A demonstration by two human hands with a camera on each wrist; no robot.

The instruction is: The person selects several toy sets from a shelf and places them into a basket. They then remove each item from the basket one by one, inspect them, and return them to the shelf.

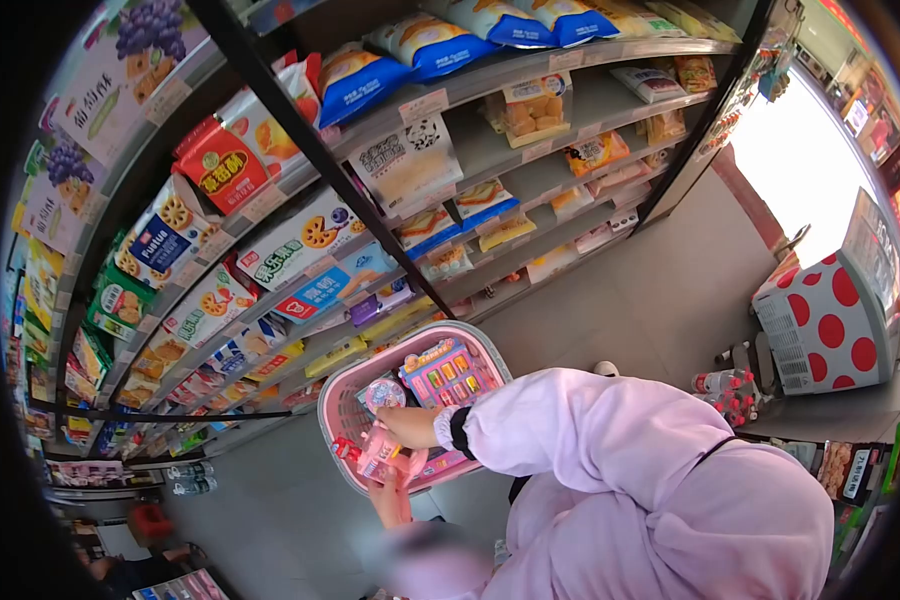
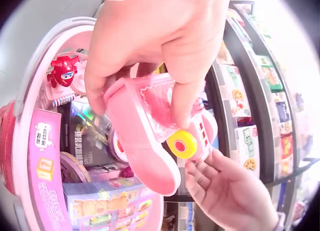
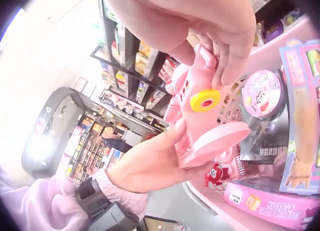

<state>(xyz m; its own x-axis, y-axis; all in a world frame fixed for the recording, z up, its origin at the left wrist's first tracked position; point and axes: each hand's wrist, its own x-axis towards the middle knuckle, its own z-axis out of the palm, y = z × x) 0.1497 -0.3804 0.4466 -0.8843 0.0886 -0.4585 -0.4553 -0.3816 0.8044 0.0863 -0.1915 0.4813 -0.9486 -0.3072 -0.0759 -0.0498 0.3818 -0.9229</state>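
Observation:
A pink plastic toy with a yellow wheel (image 2: 182, 143) and a clear wrapped middle is held over the shopping basket. My left hand (image 2: 160, 41) grips its rear body between thumb and fingers. At the other end of the toy is my right hand (image 2: 232, 191), its palm facing up and fingers loosely bent, the fingertips right by the yellow wheel. From the right wrist view, a hooked pink part (image 3: 205, 56) lies between that hand's thumb and fingers. Both hands are close together in the head view, low over the pink basket (image 1: 495, 350).
In the basket are a round pink tin (image 3: 262, 93), a colourful toy box (image 1: 455, 378), a pink box (image 3: 270, 206) and a red figure (image 3: 216, 173). Snack shelves (image 1: 320, 290) run along the aisle. Bottles (image 1: 725, 390) and a red-dotted stand (image 1: 820, 320) are to the right.

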